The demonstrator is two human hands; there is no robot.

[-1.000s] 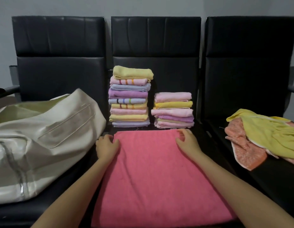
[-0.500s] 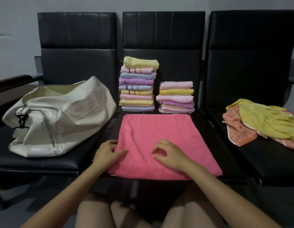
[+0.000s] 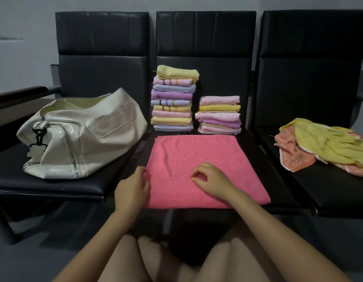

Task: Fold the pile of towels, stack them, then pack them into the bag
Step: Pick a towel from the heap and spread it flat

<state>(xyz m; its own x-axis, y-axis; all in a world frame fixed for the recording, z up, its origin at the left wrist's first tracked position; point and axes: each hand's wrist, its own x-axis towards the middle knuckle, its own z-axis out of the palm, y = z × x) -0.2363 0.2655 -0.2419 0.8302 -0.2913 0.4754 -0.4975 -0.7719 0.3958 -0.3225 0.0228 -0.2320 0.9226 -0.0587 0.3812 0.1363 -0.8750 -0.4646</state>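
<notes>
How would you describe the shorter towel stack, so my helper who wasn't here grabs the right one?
Find the middle black chair of the three. Two folded stacks stand at the back of its seat, behind the flat pink towel. The shorter stack of pink, yellow and purple towels is on the right; unlike the taller stack, none of its towels shows coloured stripes.

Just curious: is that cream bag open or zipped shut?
Open: the cream bag lies on its side, its top mouth gaping, pale lining visible.
</notes>
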